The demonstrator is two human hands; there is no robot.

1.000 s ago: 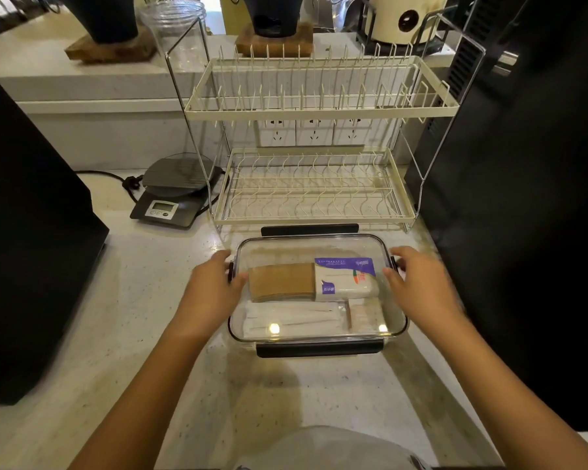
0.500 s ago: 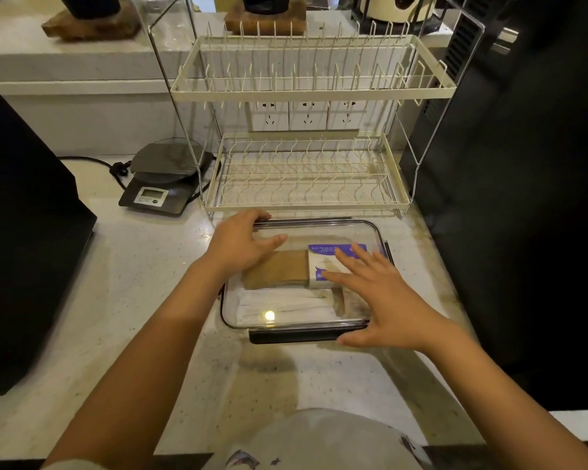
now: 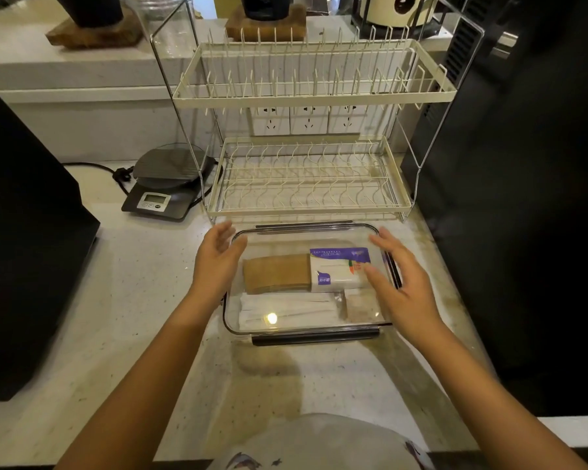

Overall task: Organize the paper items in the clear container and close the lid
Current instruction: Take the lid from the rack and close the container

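A clear rectangular container (image 3: 279, 330) with dark clip handles sits on the counter, its clear lid on top. Through the lid I see brown paper sleeves (image 3: 275, 274), a white and purple tissue pack (image 3: 336, 268), white wrapped straws (image 3: 286, 312) and a small pale packet (image 3: 360, 307). My left hand (image 3: 216, 262) hovers at the container's left edge, fingers apart, holding nothing. My right hand (image 3: 401, 286) is spread over the lid's right side, empty; whether it touches the lid I cannot tell.
A cream two-tier dish rack (image 3: 306, 178) stands just behind the container. A dark kitchen scale (image 3: 165, 191) with a cord is at the back left. Black appliances (image 3: 24, 239) flank both sides, the right one (image 3: 523, 198) close to the container. The counter's front edge is near my body.
Both hands were on the container's sides, then lay flat on the lid. Now they have moved apart toward the left and right edges, the left hand off the lid.
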